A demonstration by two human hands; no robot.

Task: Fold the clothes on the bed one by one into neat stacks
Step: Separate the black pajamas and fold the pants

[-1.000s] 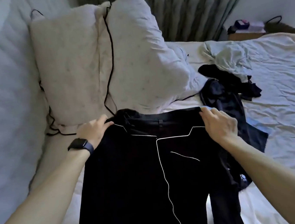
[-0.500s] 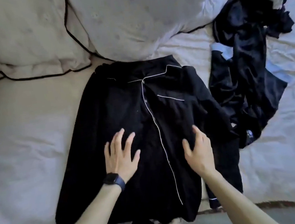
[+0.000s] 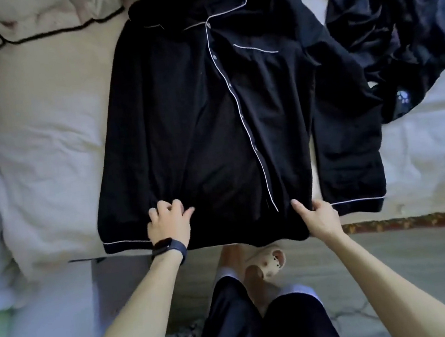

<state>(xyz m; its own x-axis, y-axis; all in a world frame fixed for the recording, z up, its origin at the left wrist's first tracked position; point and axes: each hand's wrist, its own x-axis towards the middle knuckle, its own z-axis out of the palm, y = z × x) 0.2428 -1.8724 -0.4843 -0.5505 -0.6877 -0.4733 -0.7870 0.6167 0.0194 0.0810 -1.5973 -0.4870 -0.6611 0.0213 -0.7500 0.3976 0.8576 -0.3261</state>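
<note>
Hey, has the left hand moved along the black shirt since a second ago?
Yes. The left hand has slid down the black shirt, from the collar to the bottom hem, which it now grips.

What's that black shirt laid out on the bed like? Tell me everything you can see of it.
The black shirt is a long-sleeved pyjama-style top of soft, matte fabric. Thin white piping runs along its collar, button front, chest pocket and cuffs. It lies face up, front closed, spread flat on the pale bed sheet, with the collar toward the pillows and the sleeves down its sides. The left hand and right hand each grip its hem at the bed's edge. One sleeve lies against a dark heap of clothes.
</note>
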